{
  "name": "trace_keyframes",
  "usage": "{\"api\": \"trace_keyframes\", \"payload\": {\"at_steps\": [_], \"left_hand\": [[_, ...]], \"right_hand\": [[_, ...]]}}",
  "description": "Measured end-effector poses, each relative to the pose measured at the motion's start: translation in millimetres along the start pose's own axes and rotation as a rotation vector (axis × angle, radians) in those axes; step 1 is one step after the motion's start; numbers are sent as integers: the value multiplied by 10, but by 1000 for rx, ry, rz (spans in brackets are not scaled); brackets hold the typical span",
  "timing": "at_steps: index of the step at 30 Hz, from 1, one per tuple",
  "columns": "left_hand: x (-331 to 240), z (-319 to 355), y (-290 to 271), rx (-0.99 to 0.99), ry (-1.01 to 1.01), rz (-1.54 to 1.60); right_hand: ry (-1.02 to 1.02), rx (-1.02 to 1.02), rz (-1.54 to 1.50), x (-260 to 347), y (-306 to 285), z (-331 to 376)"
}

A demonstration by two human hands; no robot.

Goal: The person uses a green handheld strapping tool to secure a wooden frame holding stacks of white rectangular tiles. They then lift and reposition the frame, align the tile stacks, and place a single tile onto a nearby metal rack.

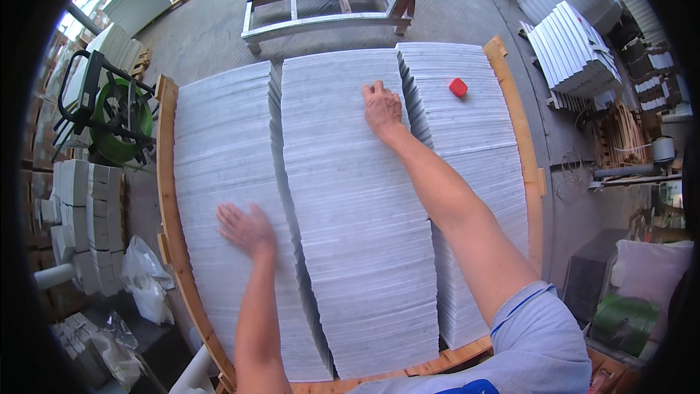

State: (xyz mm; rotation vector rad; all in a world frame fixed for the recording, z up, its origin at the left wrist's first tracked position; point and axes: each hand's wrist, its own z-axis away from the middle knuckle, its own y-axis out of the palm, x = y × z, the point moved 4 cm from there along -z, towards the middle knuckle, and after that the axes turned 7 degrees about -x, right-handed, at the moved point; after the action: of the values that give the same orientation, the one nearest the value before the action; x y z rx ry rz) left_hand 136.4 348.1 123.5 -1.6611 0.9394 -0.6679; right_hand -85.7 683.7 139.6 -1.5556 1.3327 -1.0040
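Observation:
Three long rows of thin whitish-grey slabs stand packed on edge in front of me: a left row (219, 124), a middle row (350, 211) and a right row (474, 168). My left hand (246, 229) is over the left row, fingers stretched and spread, slightly blurred. At the far part of the middle row, near its right edge, my right hand (383, 109) has its fingers curled down against the slab edges. Whatever lies under its fingertips is hidden. A small red rounded block (457, 88) rests on the far end of the right row.
Wooden boards (168, 160) frame the rows. Beyond them stands a metal frame (313, 25). To the left are a wheeled strapping reel (120, 120) with green band, stacked white blocks (87, 211) and a plastic bag (148, 281). A palletized slab stack (572, 51) stands at the right.

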Motion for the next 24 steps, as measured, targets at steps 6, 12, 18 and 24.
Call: {"api": "trace_keyframes", "payload": {"at_steps": [6, 12, 18, 24], "left_hand": [[17, 2, 35, -1, 6, -39], [33, 9, 68, -2, 4, -63], [20, 5, 43, 17, -5, -67], [26, 6, 50, -2, -2, -52]], "right_hand": [[-61, -78, -52, -36, 9, -3], [-58, 22, -60, -58, 26, -55], [-46, 39, -66, -58, 9, -68], [68, 66, -146, -80, 11, -201]]}}
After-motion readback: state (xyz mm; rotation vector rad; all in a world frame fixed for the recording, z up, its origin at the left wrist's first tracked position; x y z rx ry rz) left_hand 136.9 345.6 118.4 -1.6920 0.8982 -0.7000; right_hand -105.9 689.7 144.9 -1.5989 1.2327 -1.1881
